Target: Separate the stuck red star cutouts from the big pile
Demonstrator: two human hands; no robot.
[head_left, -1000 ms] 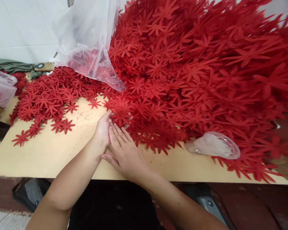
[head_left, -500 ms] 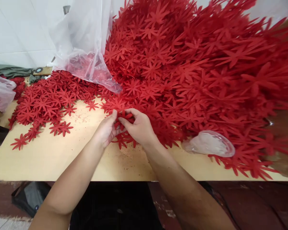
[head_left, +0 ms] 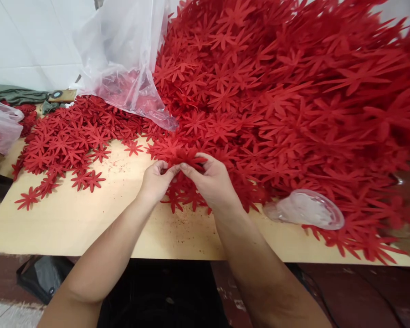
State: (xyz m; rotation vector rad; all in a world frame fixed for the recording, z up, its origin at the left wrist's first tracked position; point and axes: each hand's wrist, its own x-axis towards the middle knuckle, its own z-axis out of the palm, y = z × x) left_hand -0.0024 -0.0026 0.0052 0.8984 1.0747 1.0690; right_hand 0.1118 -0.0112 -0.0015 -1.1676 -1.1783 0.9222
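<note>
Between my two hands is a red flower-shaped cutout (head_left: 186, 158), its petals fanning out past my fingers. My left hand (head_left: 157, 180) pinches its near left edge with thumb and fingers. From the other side my right hand (head_left: 212, 180) grips it too, and the two thumb tips meet at its near edge. Whether it is one layer or several stacked together, I cannot tell. Just beyond and below my hands lies a large heap of similar red cutouts (head_left: 259, 105), some partly hidden by my fingers.
A smaller pile of red cutouts (head_left: 64, 141) lies left on the wooden table (head_left: 71, 223). A clear plastic bag (head_left: 123, 59) stands behind. Right of my forearm, a transparent plastic container (head_left: 307, 209) lies against the heap. A dark bag (head_left: 44, 278) is below the table.
My left hand has turned, bringing its thumb beside the right thumb. My right hand sits slightly further right, and the cutout now shows spread above the fingers. The view has shifted slightly.
</note>
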